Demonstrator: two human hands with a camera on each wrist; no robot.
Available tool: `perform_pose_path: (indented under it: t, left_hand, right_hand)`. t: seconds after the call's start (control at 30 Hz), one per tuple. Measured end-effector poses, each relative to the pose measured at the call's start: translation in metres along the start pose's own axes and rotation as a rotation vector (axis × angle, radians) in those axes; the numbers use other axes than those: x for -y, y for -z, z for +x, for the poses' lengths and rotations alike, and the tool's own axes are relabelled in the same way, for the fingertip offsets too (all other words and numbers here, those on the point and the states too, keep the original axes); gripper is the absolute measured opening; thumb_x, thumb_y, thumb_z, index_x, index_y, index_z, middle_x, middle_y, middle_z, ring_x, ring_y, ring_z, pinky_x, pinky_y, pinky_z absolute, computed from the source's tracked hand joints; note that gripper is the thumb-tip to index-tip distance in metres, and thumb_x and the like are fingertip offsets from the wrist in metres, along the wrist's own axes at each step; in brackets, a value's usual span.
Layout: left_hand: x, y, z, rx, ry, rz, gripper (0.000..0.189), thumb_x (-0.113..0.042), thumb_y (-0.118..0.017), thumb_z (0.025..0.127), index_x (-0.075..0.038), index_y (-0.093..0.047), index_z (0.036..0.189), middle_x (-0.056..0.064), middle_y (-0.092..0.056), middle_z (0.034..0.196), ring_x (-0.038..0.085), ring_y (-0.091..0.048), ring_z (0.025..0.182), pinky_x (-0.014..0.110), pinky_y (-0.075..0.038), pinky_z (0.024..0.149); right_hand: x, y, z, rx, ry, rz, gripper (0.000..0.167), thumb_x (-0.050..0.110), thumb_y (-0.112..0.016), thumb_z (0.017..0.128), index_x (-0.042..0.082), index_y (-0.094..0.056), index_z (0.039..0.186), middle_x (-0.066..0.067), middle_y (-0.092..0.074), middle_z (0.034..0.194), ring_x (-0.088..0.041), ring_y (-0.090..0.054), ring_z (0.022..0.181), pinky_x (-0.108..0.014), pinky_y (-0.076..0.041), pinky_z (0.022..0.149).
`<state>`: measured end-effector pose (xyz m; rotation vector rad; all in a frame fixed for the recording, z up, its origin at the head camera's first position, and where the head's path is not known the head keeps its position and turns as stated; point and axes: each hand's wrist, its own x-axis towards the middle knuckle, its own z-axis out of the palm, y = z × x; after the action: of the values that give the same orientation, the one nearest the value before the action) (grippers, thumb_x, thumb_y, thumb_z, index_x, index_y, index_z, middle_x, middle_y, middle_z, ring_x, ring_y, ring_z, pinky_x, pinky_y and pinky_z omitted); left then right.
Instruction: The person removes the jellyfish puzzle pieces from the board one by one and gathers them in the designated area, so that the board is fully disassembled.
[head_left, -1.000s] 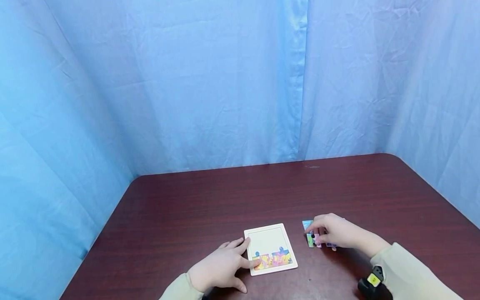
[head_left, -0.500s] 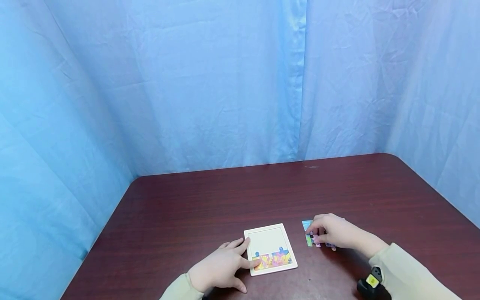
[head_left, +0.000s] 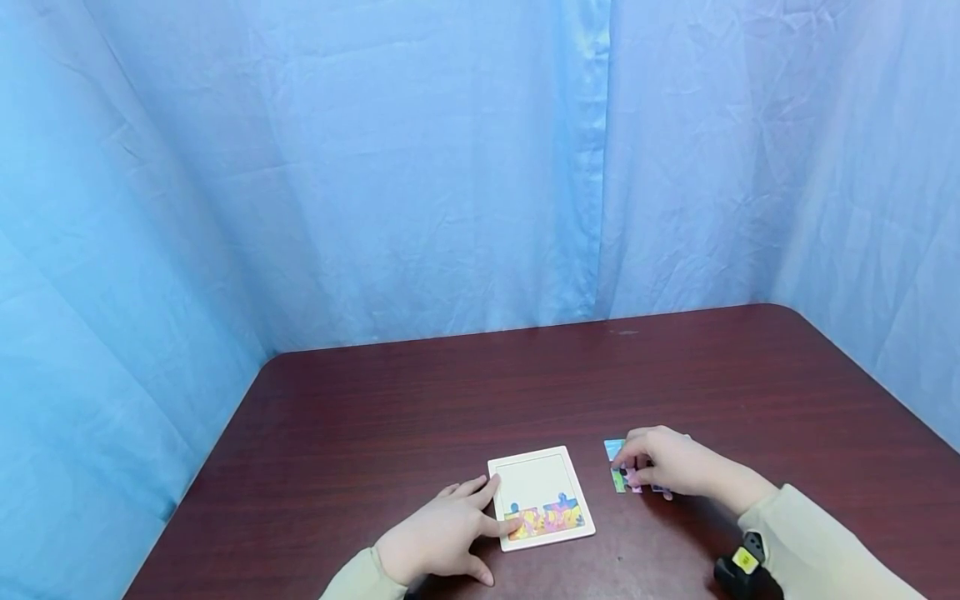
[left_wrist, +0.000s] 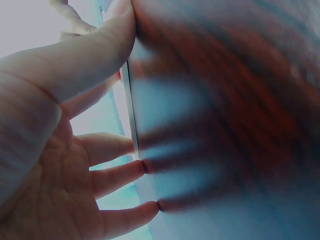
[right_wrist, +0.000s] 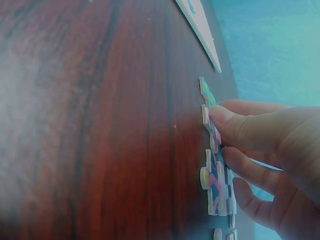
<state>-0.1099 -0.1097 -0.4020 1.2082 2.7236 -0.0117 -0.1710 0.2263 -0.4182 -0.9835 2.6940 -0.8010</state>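
A square white puzzle tray (head_left: pixel 534 483) lies flat on the table, with joined yellow and pink puzzle pieces (head_left: pixel 561 518) along its near side. My left hand (head_left: pixel 438 533) rests at the tray's left side, fingers spread, one finger reaching over the pieces. To the right, my right hand (head_left: pixel 675 462) bends over a group of loose puzzle pieces (head_left: pixel 615 450) and covers many of them. In the right wrist view its thumb and fingers pinch a pink puzzle piece (right_wrist: pixel 206 117); a blue and pink piece (right_wrist: pixel 215 187) lies closer to the camera.
The dark red-brown table (head_left: pixel 420 400) stretches beyond both hands to its far edge. Light blue curtains (head_left: pixel 420 167) hang behind and at both sides. A black wrist device (head_left: pixel 738 575) with a yellow label sits below the right sleeve.
The right fingers and the green and pink pieces under them have shifted very slightly. My left hand and the tray stay where they were.
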Motion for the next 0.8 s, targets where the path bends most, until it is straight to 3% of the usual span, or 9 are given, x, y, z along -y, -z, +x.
perform_pose_path:
  t: [0.5, 0.8]
  left_hand:
    - [0.0005, -0.0019, 0.0003, -0.004, -0.003, 0.013, 0.064, -0.048, -0.077, 0.067, -0.041, -0.058, 0.128, 0.020, -0.040, 0.146, 0.033, -0.044, 0.131, 0.042, -0.041, 0.100]
    - [0.0012, -0.0012, 0.0000, 0.002, 0.008, 0.007, 0.064, -0.049, -0.077, 0.066, -0.041, -0.058, 0.127, 0.019, -0.041, 0.146, 0.033, -0.043, 0.131, 0.042, -0.041, 0.100]
  right_hand:
    - [-0.0011, 0.0000, -0.0005, -0.020, 0.024, -0.017, 0.016, 0.005, -0.071, 0.080, 0.012, -0.073, 0.094, 0.009, -0.056, 0.082, 0.004, -0.049, 0.070, -0.018, -0.047, 0.058]
    - [0.0036, 0.0008, -0.0007, -0.030, 0.040, 0.021, 0.016, 0.006, -0.069, 0.082, 0.010, -0.072, 0.097, 0.006, -0.057, 0.083, 0.004, -0.050, 0.065, -0.019, -0.047, 0.054]
